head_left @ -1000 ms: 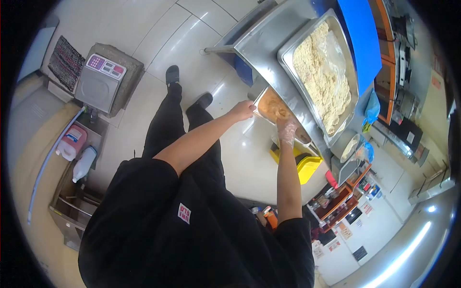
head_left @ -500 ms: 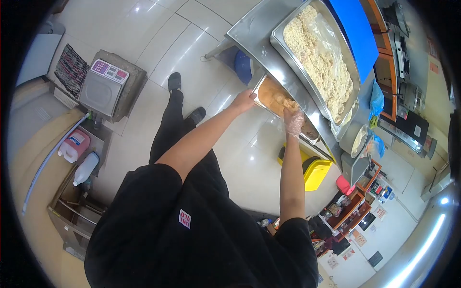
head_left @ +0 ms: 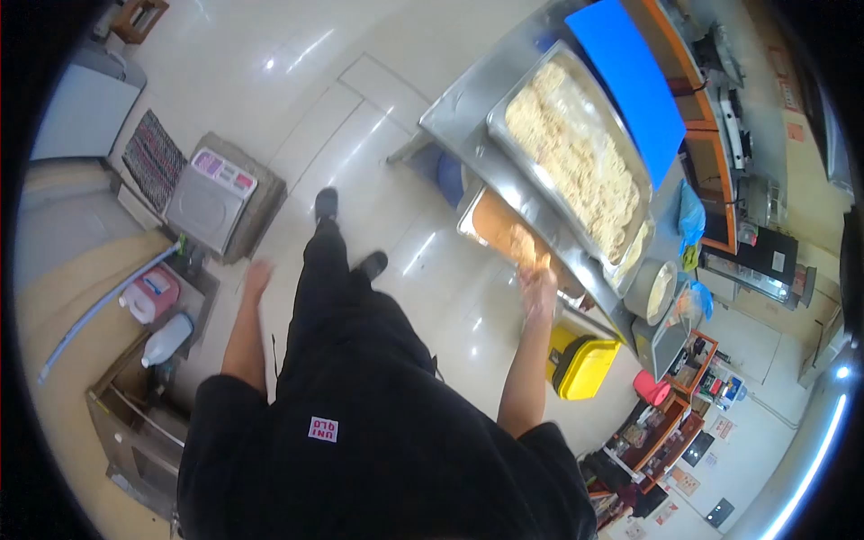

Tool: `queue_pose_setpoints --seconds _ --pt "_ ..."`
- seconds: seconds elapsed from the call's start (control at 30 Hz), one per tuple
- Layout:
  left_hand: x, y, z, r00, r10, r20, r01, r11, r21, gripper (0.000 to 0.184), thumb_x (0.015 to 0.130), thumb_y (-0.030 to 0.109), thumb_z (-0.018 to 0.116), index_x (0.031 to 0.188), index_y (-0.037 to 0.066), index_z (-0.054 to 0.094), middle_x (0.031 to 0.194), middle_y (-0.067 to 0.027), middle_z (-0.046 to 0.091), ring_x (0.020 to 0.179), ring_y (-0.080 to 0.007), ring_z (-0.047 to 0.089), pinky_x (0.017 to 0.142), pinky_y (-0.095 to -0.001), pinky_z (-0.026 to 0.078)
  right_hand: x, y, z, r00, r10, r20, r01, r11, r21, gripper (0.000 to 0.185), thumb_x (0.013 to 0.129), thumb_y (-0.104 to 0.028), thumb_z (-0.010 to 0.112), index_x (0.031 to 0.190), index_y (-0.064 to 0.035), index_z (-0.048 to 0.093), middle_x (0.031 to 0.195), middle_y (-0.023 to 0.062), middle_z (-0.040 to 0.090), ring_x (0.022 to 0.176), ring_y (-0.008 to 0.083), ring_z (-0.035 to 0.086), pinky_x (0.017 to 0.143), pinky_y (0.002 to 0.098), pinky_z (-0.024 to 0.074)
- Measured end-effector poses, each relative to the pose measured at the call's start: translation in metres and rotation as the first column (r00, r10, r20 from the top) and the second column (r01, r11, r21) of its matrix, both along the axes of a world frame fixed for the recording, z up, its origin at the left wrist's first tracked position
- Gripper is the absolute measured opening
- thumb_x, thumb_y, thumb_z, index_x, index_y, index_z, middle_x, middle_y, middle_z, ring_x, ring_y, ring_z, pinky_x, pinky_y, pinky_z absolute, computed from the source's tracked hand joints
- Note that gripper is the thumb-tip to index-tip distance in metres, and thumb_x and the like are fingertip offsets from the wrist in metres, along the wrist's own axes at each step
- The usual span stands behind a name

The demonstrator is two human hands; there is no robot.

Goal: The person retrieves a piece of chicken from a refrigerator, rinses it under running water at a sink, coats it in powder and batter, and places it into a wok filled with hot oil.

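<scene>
My right hand [head_left: 538, 292], in a clear plastic glove, is at the near side of a steel pan [head_left: 468, 220] holding orange-brown powder or crumb. Its fingers are closed round a coated piece of food [head_left: 543, 263], partly hidden by the glove. Another lumpy coated piece [head_left: 522, 241] lies in the pan just beyond the fingertips. Off to the left, my bare left hand [head_left: 257, 275] hangs near the floor scale, away from the pan. Motion blur hides how its fingers are set, and I see nothing in it.
A large tray [head_left: 500, 135] of pale breaded pieces sits on the steel table [head_left: 441, 112], beside a blue board [head_left: 630, 85]. A yellow bin [head_left: 589, 367] stands below. At left are a scale [head_left: 207, 202] and jugs [head_left: 168, 339]. A round pot [head_left: 650, 292] stands at right.
My left hand has let go of the pan's rim and swung down to the left. The right hand stays at the pan, drawn slightly nearer to me. The camera view has shifted.
</scene>
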State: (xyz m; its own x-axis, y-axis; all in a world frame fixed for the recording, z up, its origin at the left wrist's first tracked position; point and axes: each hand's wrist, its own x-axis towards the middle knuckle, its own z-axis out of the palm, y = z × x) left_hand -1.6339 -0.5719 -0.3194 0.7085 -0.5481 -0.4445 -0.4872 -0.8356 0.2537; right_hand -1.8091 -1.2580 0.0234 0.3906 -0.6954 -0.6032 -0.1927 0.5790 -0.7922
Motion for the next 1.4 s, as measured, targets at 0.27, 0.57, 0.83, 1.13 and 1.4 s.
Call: queue_pose_setpoints --seconds 0.27,0.57,0.83,1.13,1.4 --pt "-0.039 0.135 0.15 -0.143 0.873 -0.466 -0.989 -0.14 0.042 0.02 0.085 0.02 0.056 0.095 0.005 0.065 0.094 -0.0102 0.06 0.084 -0.029 0.054 0.078 -0.0436 0.042 0.085 0.056 0.145 0.949 -0.132 0.286 0.099 0.987 0.128 0.035 0.101 -0.034 0.045 0.106 -0.0015 0.057 0.094 0.0111 0.062 0.08 0.0231 0.059 0.069 0.0343 0.0517" --pt "0.343 0.015 0.126 0.356 0.69 -0.63 -0.934 0.252 -0.252 0.017 0.084 0.019 0.061 0.083 0.003 0.059 0.06 -0.0082 0.054 0.047 -0.0208 0.053 0.041 -0.0365 0.043 0.367 0.051 0.196 0.808 -0.096 0.582 0.143 0.989 -0.036 0.032 0.092 -0.022 0.059 0.116 -0.0014 0.054 0.102 0.0135 0.063 0.088 0.0264 0.062 0.078 0.0391 0.0553" --pt "0.705 -0.202 0.227 0.449 0.378 -0.81 -0.885 0.311 -0.345 0.024 0.093 0.01 0.05 0.117 0.009 0.052 0.083 -0.0093 0.064 0.061 -0.0163 0.06 0.049 -0.0288 0.047 0.6 0.006 0.248 0.595 -0.201 0.779 0.197 0.975 0.101 0.025 0.093 -0.016 0.056 0.114 -0.003 0.053 0.096 0.0114 0.061 0.082 0.0241 0.063 0.078 0.0421 0.0564" --pt "0.82 -0.302 0.156 0.356 0.454 -0.817 -0.823 0.566 -0.045 0.026 0.096 0.028 0.047 0.107 0.006 0.056 0.088 -0.0099 0.064 0.071 -0.022 0.064 0.059 -0.0341 0.052 0.771 -0.158 0.249 0.55 -0.29 0.783 0.322 0.939 0.122 0.025 0.095 -0.015 0.049 0.118 -0.0052 0.052 0.097 0.0099 0.058 0.079 0.0203 0.061 0.078 0.0377 0.0565" --pt "0.928 -0.351 0.204 0.063 0.606 -0.793 -0.968 0.231 0.1 0.032 0.095 0.031 0.047 0.113 0.004 0.046 0.098 -0.0171 0.055 0.084 -0.0285 0.053 0.07 -0.0438 0.044 0.903 -0.348 0.246 0.478 -0.305 0.824 0.376 0.919 0.121 0.028 0.097 -0.016 0.049 0.123 -0.0045 0.049 0.106 0.0107 0.059 0.085 0.0213 0.063 0.083 0.0396 0.0567"
